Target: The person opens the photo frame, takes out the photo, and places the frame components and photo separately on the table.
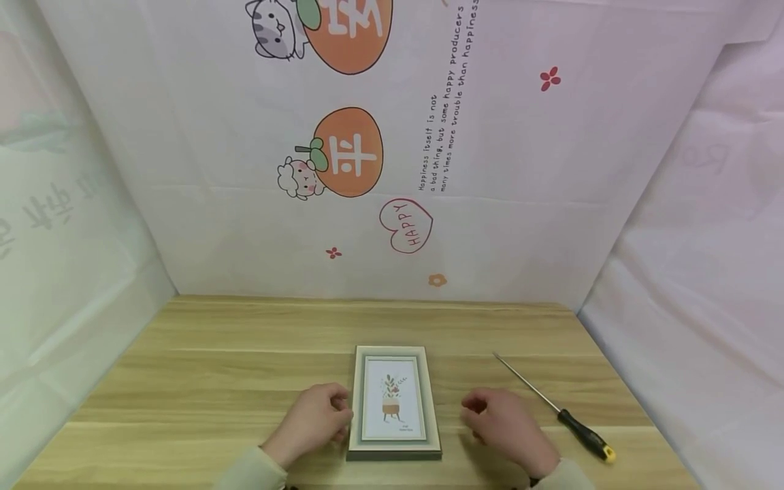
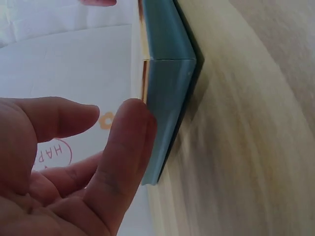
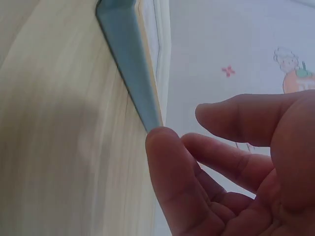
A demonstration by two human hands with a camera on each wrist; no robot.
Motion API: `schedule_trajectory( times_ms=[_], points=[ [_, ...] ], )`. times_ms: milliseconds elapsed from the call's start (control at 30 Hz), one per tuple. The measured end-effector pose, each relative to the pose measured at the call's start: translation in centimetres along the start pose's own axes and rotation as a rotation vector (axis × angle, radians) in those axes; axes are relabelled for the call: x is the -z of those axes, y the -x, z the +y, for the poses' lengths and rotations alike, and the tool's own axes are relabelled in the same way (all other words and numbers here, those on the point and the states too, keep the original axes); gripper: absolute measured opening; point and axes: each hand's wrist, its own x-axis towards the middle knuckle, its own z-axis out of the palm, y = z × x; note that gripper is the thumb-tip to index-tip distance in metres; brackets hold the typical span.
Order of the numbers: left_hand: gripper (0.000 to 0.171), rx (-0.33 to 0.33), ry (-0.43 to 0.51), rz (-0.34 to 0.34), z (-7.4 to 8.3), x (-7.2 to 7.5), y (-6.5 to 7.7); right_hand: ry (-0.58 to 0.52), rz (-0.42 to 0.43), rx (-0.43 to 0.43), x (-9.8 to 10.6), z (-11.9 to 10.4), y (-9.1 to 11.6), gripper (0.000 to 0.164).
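A big white cloth (image 1: 502, 136) with cartoon pictures on it fills the top of the head view. Under it, a wooden table (image 1: 184, 381) fills the bottom part. Low in the middle, a picture frame (image 1: 394, 400) lies flat on the table, face up, with its long sides running from the bottom toward the top of the view.

It is between two hands. The left hand (image 1: 314, 418), low and left of the middle, is nearer: its fingertips are right by the long left side, and I cannot tell if they touch it. The right hand (image 1: 507, 423), low and right of the middle, has a strip of wood between its fingers and the long right side. Both hands have softly bent fingers with the thumb a bit apart, and neither holds anything.

A screwdriver (image 1: 565, 417) lies slanted at the lower right, beside the right hand. Smaller is the plant drawing (image 1: 390, 408) inside the picture frame.

The wrist views show the thick blue-green sides (image 2: 170, 81) better. In the right one, a fingertip seems to meet the picture frame, but the head view shows the gap. Only the head view shows the screwdriver.
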Motion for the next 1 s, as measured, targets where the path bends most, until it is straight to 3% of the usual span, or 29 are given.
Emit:
schedule_trajectory(
  times_ms=[133, 300, 400, 667, 833, 1000],
  points=[
    [0.037, 0.013, -0.022, 0.024, -0.1, -0.1, -0.2, -0.002, -0.017, 0.041, -1.0, -0.7, -0.5, 0.014],
    [0.037, 0.015, -0.185, 0.075, -0.2, -0.3, -0.5, -0.078, -0.058, 0.059, -2.0, -1.3, -1.1, 0.017],
    [0.036, 0.019, -0.234, 0.091, -0.1, -0.5, -0.9, -0.092, -0.091, 0.065, -2.5, -1.7, -1.5, 0.018],
    [0.039, 0.083, -0.111, 0.086, -0.6, -1.4, -1.7, 0.013, -0.085, 0.044, -3.9, -2.1, -2.1, 0.015],
    [0.032, 0.119, -0.020, 0.052, -0.9, -1.3, -2.0, -0.033, -0.104, 0.020, -4.4, -1.7, -2.2, 0.017],
    [0.038, 0.173, 0.085, 0.002, -0.9, -1.3, -2.3, -0.079, -0.142, -0.016, -4.3, -1.4, -1.9, 0.012]
  ],
)
